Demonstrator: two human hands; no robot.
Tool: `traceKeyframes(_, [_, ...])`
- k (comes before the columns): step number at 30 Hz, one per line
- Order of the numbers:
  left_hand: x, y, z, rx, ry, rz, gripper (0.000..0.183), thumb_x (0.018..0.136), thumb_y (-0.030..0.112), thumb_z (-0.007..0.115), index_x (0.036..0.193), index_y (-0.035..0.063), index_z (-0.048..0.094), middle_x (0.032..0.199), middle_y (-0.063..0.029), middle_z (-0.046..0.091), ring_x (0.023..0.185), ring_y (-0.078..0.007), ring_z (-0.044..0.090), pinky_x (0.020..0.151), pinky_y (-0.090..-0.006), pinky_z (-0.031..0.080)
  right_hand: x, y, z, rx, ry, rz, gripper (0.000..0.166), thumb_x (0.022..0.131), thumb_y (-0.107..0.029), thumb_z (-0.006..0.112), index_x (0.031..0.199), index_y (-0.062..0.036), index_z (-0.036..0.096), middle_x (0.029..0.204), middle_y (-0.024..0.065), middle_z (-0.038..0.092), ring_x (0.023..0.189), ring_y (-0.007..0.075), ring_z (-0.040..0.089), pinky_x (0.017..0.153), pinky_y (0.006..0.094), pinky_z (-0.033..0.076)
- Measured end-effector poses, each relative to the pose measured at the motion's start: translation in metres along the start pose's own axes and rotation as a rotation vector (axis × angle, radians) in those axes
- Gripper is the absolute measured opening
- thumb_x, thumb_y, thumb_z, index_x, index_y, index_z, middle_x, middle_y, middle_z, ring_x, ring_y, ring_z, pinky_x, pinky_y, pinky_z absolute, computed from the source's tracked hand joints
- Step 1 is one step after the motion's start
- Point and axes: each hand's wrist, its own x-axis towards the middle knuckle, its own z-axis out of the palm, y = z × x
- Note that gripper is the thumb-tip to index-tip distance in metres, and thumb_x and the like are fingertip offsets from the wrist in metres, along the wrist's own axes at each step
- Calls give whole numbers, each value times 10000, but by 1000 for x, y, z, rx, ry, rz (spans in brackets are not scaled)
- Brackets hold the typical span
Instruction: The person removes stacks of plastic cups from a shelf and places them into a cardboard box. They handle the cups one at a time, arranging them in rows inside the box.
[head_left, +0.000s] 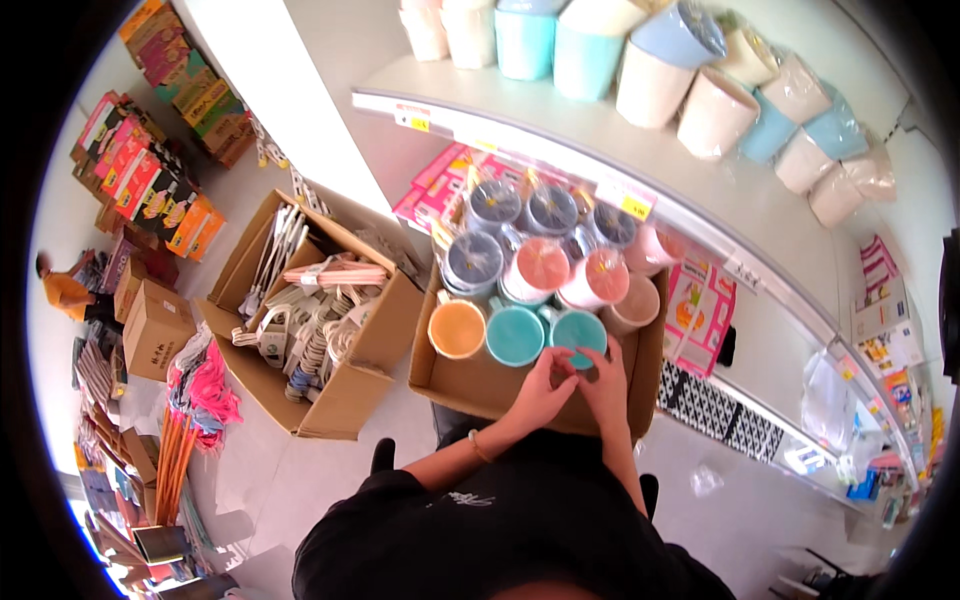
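A shallow cardboard box (480, 395) with plastic cups in its far part lies before me. In its front row stand an orange cup (457, 330) and two teal cups, the left one (514, 335) beside my hands. Both hands are at the near rim of the right teal cup (577, 334). My left hand (545, 386) has bent fingers close to those of my right hand (604, 379); whether they pinch the rim or something thin cannot be told. Pink cups (540, 268) and grey-blue cups (474, 261), several in clear film, stand behind.
An open carton of hangers (330, 300) stands at the left. Above the box juts a shelf (480, 105) with wrapped cups (649, 82). Mops with orange handles (174, 465), stacked cartons (159, 330) and a person in orange (66, 291) are farther left.
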Motion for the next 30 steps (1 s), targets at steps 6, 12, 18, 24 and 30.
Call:
traceKeyframes(6, [10,-16,-6,36,-9,-78,248,919,27,615,1160,17,556,947,-29,574,912,-108,574,785,-249,483,2,-5,-14,43,-118,13,784,714,-82,803,1419,-154,467,1518,232,330,1352,427,400,1065,447,417])
traceKeyframes(12, [9,1,-11,-128,-61,-160,70,953,43,584,1017,19,597,835,-12,614,740,-78,590,665,-231,482,23,-29,-71,97,-135,2,646,763,-143,787,1357,-88,540,1379,180,523,1246,328,530,1020,400,455])
traceKeyframes(18, [32,31,-8,-73,-158,-55,63,962,49,575,1014,19,594,849,-13,621,769,-83,599,700,-235,493,85,-66,-143,278,344,-221,255,840,-75,721,1085,-31,669,1017,82,713,877,199,673,759,294,521])
traceKeyframes(24, [53,49,-4,-94,-183,88,65,968,43,574,1021,18,602,834,-13,618,781,-80,600,728,-241,503,190,-113,-195,214,639,-403,312,850,-77,712,1148,-49,621,1179,96,650,1092,243,617,934,368,482])
traceKeyframes(30, [64,53,-1,-160,-222,89,60,966,28,570,1015,26,603,845,-20,627,807,-96,616,755,-254,520,303,-153,-212,1,585,-358,508,805,-259,778,1237,-75,585,1244,151,608,1191,303,564,948,387,462])
